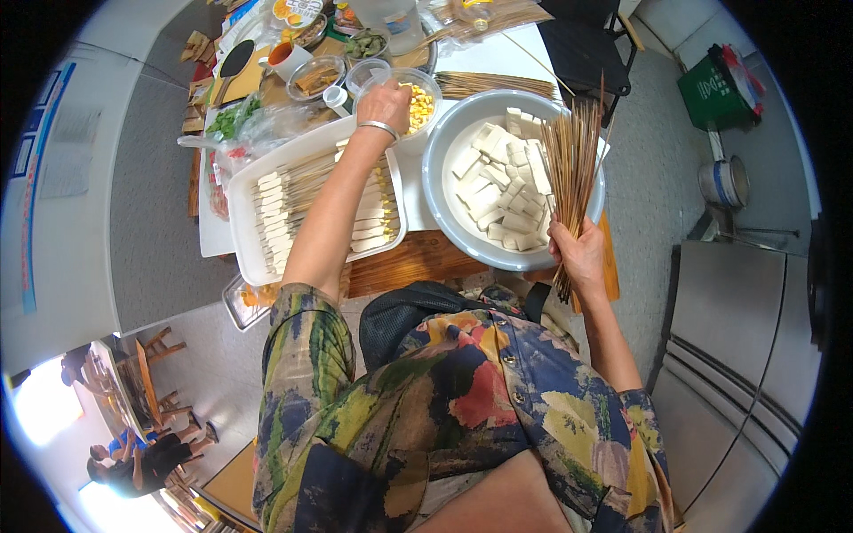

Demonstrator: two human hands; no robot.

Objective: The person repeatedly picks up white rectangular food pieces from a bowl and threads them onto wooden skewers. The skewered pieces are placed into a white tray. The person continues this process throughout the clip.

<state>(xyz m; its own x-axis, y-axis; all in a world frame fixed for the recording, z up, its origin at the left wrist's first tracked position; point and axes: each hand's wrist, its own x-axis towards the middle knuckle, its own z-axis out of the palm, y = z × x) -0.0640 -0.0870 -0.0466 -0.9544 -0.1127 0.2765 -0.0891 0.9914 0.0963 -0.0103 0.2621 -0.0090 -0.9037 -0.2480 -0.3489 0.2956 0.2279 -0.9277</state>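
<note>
My right hand (578, 256) grips a thick bundle of thin wooden skewers (573, 166) near its lower end, upright over the right rim of a grey-blue basin (440, 213). Pale rectangular food pieces (503, 190) fill much of the basin. My left hand (385, 106) reaches to a clear plastic tub of yellow, corn-like pieces (421, 110). Its fingertips are partly hidden, so whether they pinch a piece is unclear. Below my left forearm, a white plastic tray (248, 246) holds rows of skewers (370, 226) with pale pieces, some tipped with yellow.
More loose skewers (496, 84) lie behind the basin. Bowls, a white mug (286, 61) and a plastic bag with green leaves (236, 120) crowd the table's far left. A black chair (586, 40) stands beyond; a steel fridge (726, 346) is right. Several people sit far left.
</note>
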